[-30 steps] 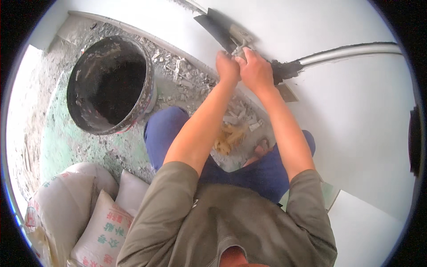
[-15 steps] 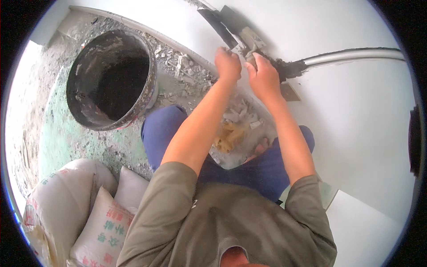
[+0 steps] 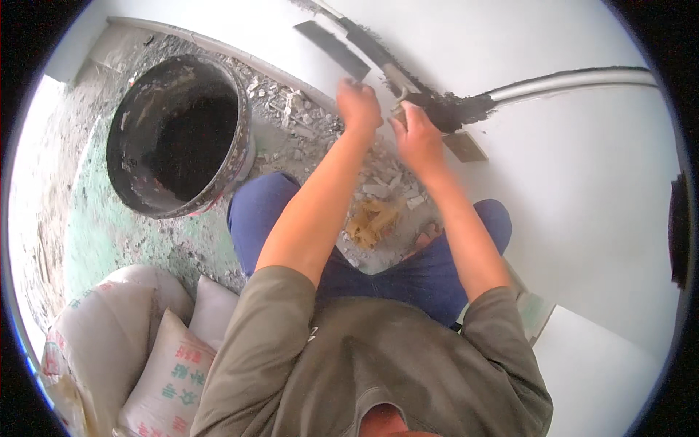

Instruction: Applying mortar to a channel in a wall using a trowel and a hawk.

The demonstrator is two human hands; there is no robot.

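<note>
My left hand (image 3: pixel 358 106) is closed at the lower end of a dark flat rectangular trowel (image 3: pixel 331 49), which stands out to the upper left, apart from the wall groove. My right hand (image 3: pixel 420 136), fingers wrapped, grips a small trowel (image 3: pixel 398 79); its narrow pale blade points up along the groove, and its handle is mostly hidden. Wet dark mortar (image 3: pixel 453 111) fills and smears around part of the groove in the white wall (image 3: pixel 582 160). Further right, a pale pipe (image 3: pixel 575 84) lies bare in the groove.
A large dirty bucket (image 3: pixel 244 131) with dark mortar inside stands at left. Rubble (image 3: pixel 302 116) lies along the wall's foot, and a crumpled yellowish scrap (image 3: pixel 373 222) between my legs. Several white sacks (image 3: pixel 109 328) sit at lower left. A small brownish rectangular plate (image 3: pixel 464 146) is beside my right hand.
Both hands have shifted left and slightly down. The flat trowel has drawn away from the groove, leaving the dark mortar strip there in view.
</note>
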